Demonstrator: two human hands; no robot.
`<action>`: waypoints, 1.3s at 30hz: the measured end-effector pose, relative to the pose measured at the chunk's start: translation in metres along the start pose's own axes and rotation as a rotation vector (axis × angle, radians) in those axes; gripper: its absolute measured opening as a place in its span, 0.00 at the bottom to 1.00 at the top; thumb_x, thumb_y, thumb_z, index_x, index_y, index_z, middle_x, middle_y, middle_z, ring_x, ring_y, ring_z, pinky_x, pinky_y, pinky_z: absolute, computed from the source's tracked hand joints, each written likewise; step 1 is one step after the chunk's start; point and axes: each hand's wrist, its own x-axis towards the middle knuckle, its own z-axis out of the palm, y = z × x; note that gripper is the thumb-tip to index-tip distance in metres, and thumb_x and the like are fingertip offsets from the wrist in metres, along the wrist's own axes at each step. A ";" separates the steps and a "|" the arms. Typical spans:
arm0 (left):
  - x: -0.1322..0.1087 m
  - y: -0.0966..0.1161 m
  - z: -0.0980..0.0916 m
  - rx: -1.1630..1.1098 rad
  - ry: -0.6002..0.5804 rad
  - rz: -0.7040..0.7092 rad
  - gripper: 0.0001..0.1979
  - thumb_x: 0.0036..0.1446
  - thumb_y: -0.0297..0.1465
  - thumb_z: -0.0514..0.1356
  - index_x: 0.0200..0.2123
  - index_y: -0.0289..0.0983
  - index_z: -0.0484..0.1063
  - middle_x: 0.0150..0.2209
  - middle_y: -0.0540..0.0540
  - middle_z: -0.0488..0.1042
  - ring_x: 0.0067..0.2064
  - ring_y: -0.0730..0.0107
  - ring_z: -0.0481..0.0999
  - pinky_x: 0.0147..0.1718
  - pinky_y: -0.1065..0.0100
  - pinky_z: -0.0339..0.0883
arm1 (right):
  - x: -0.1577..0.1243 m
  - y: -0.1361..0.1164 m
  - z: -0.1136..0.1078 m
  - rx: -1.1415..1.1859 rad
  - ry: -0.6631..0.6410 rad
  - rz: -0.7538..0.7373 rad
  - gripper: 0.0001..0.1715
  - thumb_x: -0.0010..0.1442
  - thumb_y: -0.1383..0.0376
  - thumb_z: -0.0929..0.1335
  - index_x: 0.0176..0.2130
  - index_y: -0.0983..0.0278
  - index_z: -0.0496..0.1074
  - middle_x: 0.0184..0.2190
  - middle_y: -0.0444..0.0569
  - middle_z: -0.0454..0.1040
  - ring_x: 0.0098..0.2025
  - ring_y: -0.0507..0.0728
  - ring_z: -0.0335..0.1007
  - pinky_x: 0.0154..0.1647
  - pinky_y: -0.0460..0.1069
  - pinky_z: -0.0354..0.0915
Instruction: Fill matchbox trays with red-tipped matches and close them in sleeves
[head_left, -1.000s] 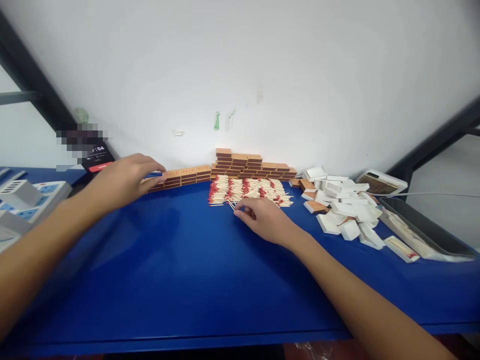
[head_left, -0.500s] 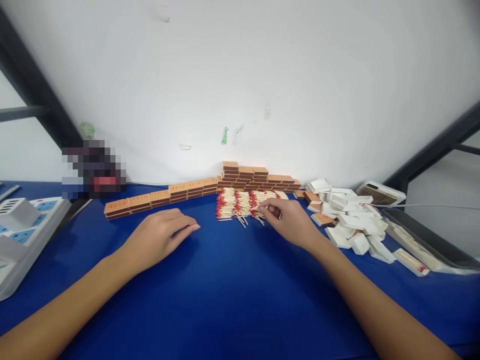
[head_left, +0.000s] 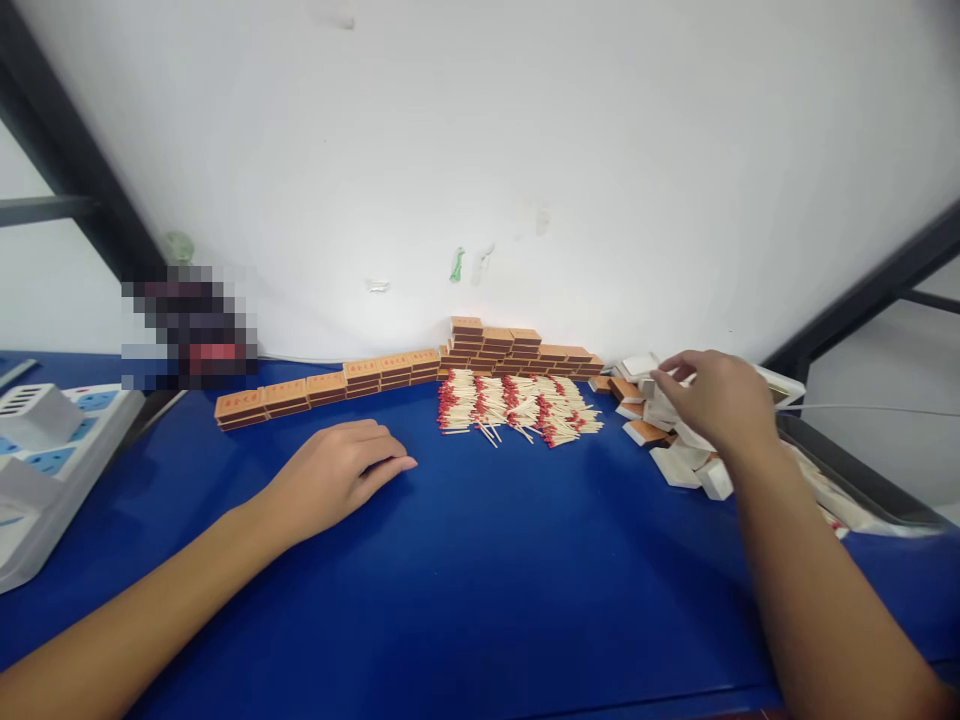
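Observation:
My left hand [head_left: 349,465] rests on the blue table with fingers relaxed and loosely bent, holding nothing. Over at the right, my right hand [head_left: 716,395] hovers above a jumbled pile of white matchbox trays [head_left: 679,465], its thumb and forefinger slightly apart and nothing visible between them. Part of the pile is hidden behind this hand. Between the two hands lie red-tipped matches [head_left: 517,405] in several rough rows, a few strewn askew at the front. Orange-brown matchbox sleeves [head_left: 637,433] are mixed in along the pile's left side.
Matchboxes [head_left: 326,385] stand stacked in a long row near the wall, highest at the middle stack [head_left: 480,345]. A white power strip [head_left: 67,480] lies at the left. Beyond my right forearm sits a dark tray [head_left: 862,475], with a white cable [head_left: 862,408] behind it.
My right hand has left the matches and moved right, over the pile of white trays. My left hand stays in nearly the same spot. The view has shifted slightly.

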 end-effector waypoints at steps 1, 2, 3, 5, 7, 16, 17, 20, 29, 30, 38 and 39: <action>0.000 0.001 0.000 -0.001 -0.001 0.008 0.14 0.76 0.36 0.57 0.43 0.37 0.81 0.40 0.47 0.83 0.42 0.64 0.82 0.44 0.64 0.75 | 0.003 0.012 0.001 -0.051 -0.027 -0.011 0.12 0.67 0.57 0.68 0.37 0.59 0.79 0.39 0.58 0.82 0.43 0.70 0.75 0.42 0.60 0.66; 0.000 0.002 0.000 0.001 0.002 0.008 0.14 0.77 0.35 0.56 0.43 0.37 0.81 0.41 0.46 0.83 0.43 0.64 0.82 0.45 0.64 0.75 | 0.005 0.022 0.001 -0.093 -0.041 0.001 0.14 0.68 0.54 0.68 0.36 0.58 0.79 0.40 0.59 0.81 0.45 0.71 0.75 0.44 0.61 0.67; 0.001 0.003 0.001 0.001 0.005 0.006 0.14 0.77 0.34 0.56 0.44 0.37 0.81 0.43 0.46 0.83 0.44 0.64 0.82 0.46 0.64 0.75 | 0.007 0.031 0.003 -0.138 -0.072 0.024 0.16 0.67 0.52 0.69 0.35 0.58 0.80 0.39 0.60 0.81 0.47 0.72 0.74 0.46 0.63 0.68; 0.001 0.003 0.001 -0.002 0.006 -0.006 0.13 0.76 0.33 0.56 0.45 0.38 0.81 0.46 0.45 0.82 0.45 0.65 0.82 0.46 0.65 0.75 | 0.010 0.041 0.005 -0.194 -0.134 0.058 0.18 0.65 0.50 0.71 0.32 0.58 0.79 0.36 0.60 0.79 0.48 0.74 0.74 0.48 0.63 0.69; 0.000 0.002 0.002 -0.011 -0.006 -0.027 0.12 0.75 0.32 0.57 0.44 0.38 0.81 0.46 0.46 0.82 0.45 0.66 0.82 0.46 0.66 0.75 | 0.011 0.044 0.007 -0.201 -0.171 0.070 0.17 0.63 0.52 0.73 0.29 0.60 0.78 0.31 0.59 0.76 0.47 0.74 0.74 0.47 0.63 0.68; 0.003 0.006 0.002 -0.064 -0.024 -0.096 0.13 0.74 0.36 0.58 0.44 0.38 0.82 0.46 0.45 0.82 0.45 0.64 0.83 0.47 0.64 0.76 | -0.014 -0.029 -0.025 0.320 0.095 -0.132 0.13 0.66 0.55 0.72 0.34 0.60 0.77 0.39 0.58 0.78 0.38 0.64 0.71 0.43 0.60 0.65; 0.003 0.009 0.002 -0.078 -0.019 -0.114 0.13 0.74 0.37 0.59 0.46 0.39 0.82 0.46 0.45 0.82 0.45 0.64 0.83 0.46 0.63 0.76 | -0.024 -0.050 -0.028 0.505 0.064 -0.182 0.12 0.64 0.54 0.74 0.34 0.59 0.77 0.38 0.55 0.79 0.36 0.61 0.71 0.40 0.58 0.66; 0.005 0.019 0.004 -0.149 -0.037 -0.158 0.16 0.70 0.44 0.64 0.50 0.39 0.81 0.46 0.45 0.82 0.43 0.63 0.82 0.45 0.63 0.77 | -0.063 -0.114 -0.031 0.779 -0.247 -0.494 0.13 0.67 0.54 0.73 0.35 0.59 0.80 0.35 0.51 0.78 0.35 0.58 0.71 0.34 0.52 0.66; 0.005 0.033 0.009 -0.228 -0.135 -0.139 0.30 0.61 0.50 0.71 0.60 0.40 0.77 0.55 0.42 0.80 0.56 0.54 0.79 0.57 0.56 0.75 | -0.118 -0.165 -0.010 0.874 -0.587 -0.844 0.05 0.69 0.62 0.75 0.42 0.62 0.81 0.40 0.48 0.74 0.38 0.54 0.72 0.39 0.49 0.67; 0.004 0.033 0.010 -0.228 -0.146 -0.135 0.30 0.61 0.51 0.70 0.59 0.40 0.78 0.55 0.41 0.79 0.56 0.54 0.79 0.57 0.56 0.75 | -0.116 -0.161 -0.011 0.869 -0.578 -0.828 0.06 0.69 0.62 0.75 0.43 0.61 0.81 0.40 0.48 0.74 0.38 0.54 0.72 0.39 0.49 0.67; 0.005 0.036 0.013 -0.243 -0.151 -0.118 0.21 0.64 0.47 0.69 0.53 0.41 0.82 0.53 0.41 0.80 0.55 0.55 0.78 0.54 0.56 0.76 | -0.090 -0.142 -0.016 0.604 -0.621 -0.704 0.13 0.69 0.53 0.73 0.43 0.60 0.80 0.35 0.47 0.77 0.35 0.56 0.71 0.36 0.51 0.63; 0.005 0.037 0.013 -0.248 -0.148 -0.119 0.19 0.65 0.46 0.69 0.52 0.40 0.82 0.53 0.41 0.80 0.55 0.55 0.79 0.53 0.56 0.76 | -0.089 -0.142 -0.014 0.594 -0.624 -0.683 0.14 0.70 0.52 0.72 0.42 0.60 0.80 0.34 0.47 0.78 0.34 0.56 0.71 0.35 0.50 0.62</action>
